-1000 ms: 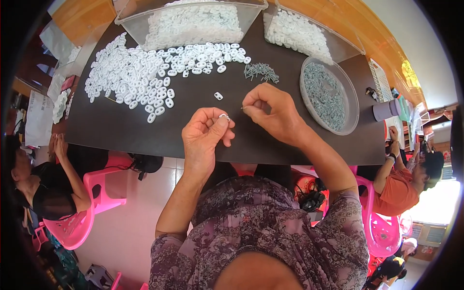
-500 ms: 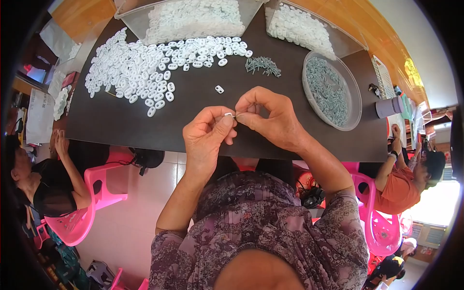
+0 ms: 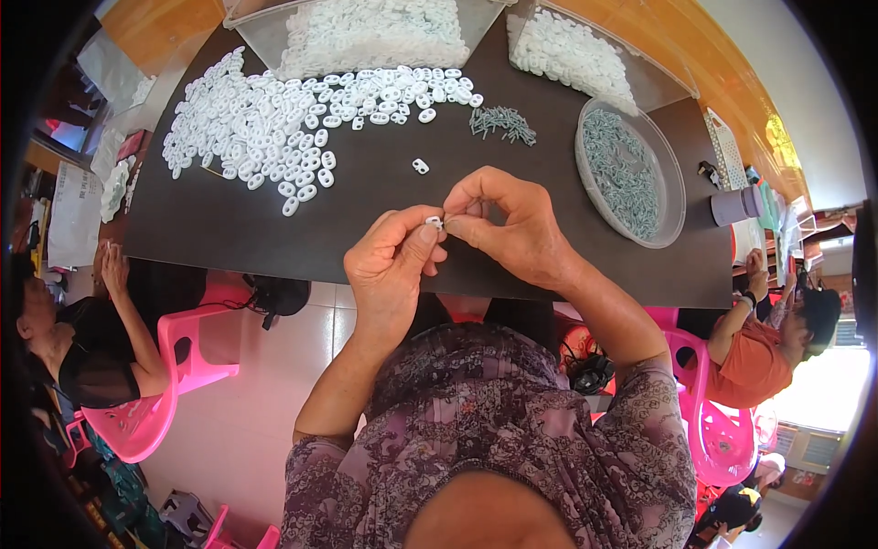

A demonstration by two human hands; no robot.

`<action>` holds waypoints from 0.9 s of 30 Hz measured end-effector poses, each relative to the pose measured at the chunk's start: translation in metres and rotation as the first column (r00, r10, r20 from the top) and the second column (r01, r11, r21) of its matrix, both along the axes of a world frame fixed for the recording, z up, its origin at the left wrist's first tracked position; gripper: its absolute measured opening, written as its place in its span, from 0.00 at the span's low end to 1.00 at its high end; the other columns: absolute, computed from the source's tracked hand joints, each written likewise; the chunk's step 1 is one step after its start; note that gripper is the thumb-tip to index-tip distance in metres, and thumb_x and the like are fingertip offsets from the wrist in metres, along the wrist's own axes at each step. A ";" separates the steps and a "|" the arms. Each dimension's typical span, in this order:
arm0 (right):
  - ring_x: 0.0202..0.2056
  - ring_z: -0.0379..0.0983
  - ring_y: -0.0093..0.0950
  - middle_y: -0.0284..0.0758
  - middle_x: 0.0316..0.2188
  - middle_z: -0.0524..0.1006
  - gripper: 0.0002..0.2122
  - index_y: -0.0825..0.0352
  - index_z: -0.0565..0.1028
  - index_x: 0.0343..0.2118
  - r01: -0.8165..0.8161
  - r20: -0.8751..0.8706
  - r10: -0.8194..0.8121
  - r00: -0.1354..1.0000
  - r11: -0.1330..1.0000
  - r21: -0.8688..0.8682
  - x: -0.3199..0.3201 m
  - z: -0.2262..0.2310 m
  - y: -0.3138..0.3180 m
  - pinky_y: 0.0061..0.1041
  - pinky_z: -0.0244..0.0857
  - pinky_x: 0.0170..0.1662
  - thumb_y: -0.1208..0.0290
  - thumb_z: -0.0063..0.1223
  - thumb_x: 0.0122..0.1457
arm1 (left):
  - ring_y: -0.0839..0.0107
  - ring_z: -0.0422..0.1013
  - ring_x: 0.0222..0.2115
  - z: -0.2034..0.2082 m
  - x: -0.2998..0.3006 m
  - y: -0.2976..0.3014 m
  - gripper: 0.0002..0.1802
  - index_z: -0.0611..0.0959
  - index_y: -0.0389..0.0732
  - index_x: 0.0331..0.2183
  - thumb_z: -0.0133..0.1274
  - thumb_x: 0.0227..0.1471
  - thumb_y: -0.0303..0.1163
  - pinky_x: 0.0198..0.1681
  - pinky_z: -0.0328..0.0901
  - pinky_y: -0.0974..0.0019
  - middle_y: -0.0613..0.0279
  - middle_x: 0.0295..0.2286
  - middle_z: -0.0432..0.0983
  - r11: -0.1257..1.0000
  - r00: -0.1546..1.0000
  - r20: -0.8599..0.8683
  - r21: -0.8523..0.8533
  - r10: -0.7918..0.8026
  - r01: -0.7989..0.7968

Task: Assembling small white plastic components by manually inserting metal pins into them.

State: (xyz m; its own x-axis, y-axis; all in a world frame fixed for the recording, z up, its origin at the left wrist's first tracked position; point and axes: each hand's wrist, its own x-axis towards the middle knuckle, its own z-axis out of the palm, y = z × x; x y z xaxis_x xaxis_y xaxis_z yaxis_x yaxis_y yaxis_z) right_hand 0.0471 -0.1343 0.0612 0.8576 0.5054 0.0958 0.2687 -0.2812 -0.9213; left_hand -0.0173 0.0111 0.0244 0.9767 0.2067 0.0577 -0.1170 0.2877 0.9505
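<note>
My left hand (image 3: 389, 265) is closed, its thumb and index finger pinching a small white oval plastic piece with two holes (image 3: 433, 221). Right up against that piece are the closed fingertips of my right hand (image 3: 517, 229); they pinch what looks like a thin grey screw, mostly hidden by the fingers. Both hands are raised over the front part of the dark table (image 3: 274, 240). Just beyond them lies a single loose white piece (image 3: 421, 166). A little heap of grey-green screws (image 3: 503, 124) sits farther back.
Many white pieces (image 3: 247, 119) spread over the table's left and back. Two clear bins (image 3: 485, 23) (image 3: 654, 78) of white pieces stand behind. To the right are a round tub (image 3: 678, 174) of screws and a lavender cup (image 3: 736, 205). People sit on pink chairs at both sides.
The white piece has turned a little between my left fingers and shows more of its holes. My right fingertips stay beside it, almost unmoved. The whole view has shifted slightly.
</note>
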 end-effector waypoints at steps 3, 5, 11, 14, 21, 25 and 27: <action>0.26 0.64 0.13 0.25 0.24 0.72 0.05 0.68 0.74 0.29 0.009 -0.012 -0.009 1.000 1.000 -0.016 -0.001 0.002 0.001 0.15 0.60 0.30 0.79 0.57 0.49 | 0.82 0.67 0.22 0.001 0.000 -0.002 0.07 0.80 0.32 0.35 0.51 0.53 0.23 0.23 0.62 0.80 0.66 0.26 0.71 0.997 0.999 0.022 0.061 0.035 -0.037; 0.26 0.64 0.13 0.25 0.24 0.72 0.05 0.68 0.74 0.29 0.006 0.000 -0.006 1.000 1.000 -0.016 -0.001 0.002 0.002 0.15 0.60 0.30 0.79 0.57 0.49 | 0.82 0.67 0.21 -0.001 -0.001 -0.002 0.07 0.80 0.32 0.35 0.51 0.52 0.22 0.21 0.62 0.79 0.66 0.25 0.71 0.980 0.992 0.102 0.176 0.080 -0.097; 0.27 0.64 0.13 0.25 0.24 0.71 0.05 0.69 0.73 0.30 0.011 -0.050 -0.009 0.999 1.000 0.024 -0.003 -0.003 0.005 0.15 0.60 0.30 0.80 0.56 0.50 | 0.82 0.66 0.19 -0.005 0.001 -0.009 0.05 0.80 0.32 0.33 0.52 0.51 0.21 0.19 0.61 0.79 0.65 0.22 0.71 0.943 0.969 0.179 0.256 0.170 -0.213; 0.28 0.66 0.13 0.26 0.26 0.73 0.05 0.70 0.73 0.30 0.018 -0.138 -0.004 0.990 0.995 0.101 -0.003 -0.005 0.005 0.14 0.61 0.31 0.81 0.56 0.50 | 0.82 0.67 0.19 -0.006 0.001 -0.010 0.05 0.80 0.32 0.33 0.52 0.51 0.21 0.19 0.62 0.79 0.65 0.22 0.71 0.933 0.964 0.186 0.269 0.191 -0.237; 0.29 0.67 0.13 0.27 0.27 0.74 0.05 0.69 0.74 0.31 0.044 0.012 -0.046 0.999 0.989 0.143 -0.005 -0.008 0.012 0.15 0.62 0.32 0.81 0.56 0.50 | 0.83 0.66 0.19 -0.004 0.004 -0.005 0.06 0.80 0.32 0.34 0.52 0.52 0.22 0.20 0.61 0.80 0.66 0.23 0.71 0.970 0.971 0.135 0.116 0.198 -0.214; 0.29 0.67 0.13 0.27 0.27 0.74 0.05 0.69 0.74 0.31 0.055 0.069 -0.063 0.996 0.993 0.100 -0.006 -0.007 0.013 0.15 0.62 0.32 0.81 0.56 0.50 | 0.83 0.66 0.19 -0.004 0.004 -0.004 0.06 0.80 0.32 0.34 0.52 0.52 0.22 0.20 0.61 0.80 0.66 0.23 0.71 0.970 0.972 0.121 0.112 0.203 -0.217; 0.29 0.66 0.13 0.26 0.27 0.74 0.06 0.69 0.74 0.31 0.058 0.091 -0.067 0.994 0.993 0.102 -0.006 -0.008 0.014 0.15 0.61 0.32 0.81 0.56 0.49 | 0.83 0.66 0.19 -0.003 0.003 -0.004 0.06 0.80 0.32 0.34 0.52 0.52 0.22 0.20 0.61 0.80 0.66 0.23 0.71 0.970 0.971 0.124 0.112 0.202 -0.216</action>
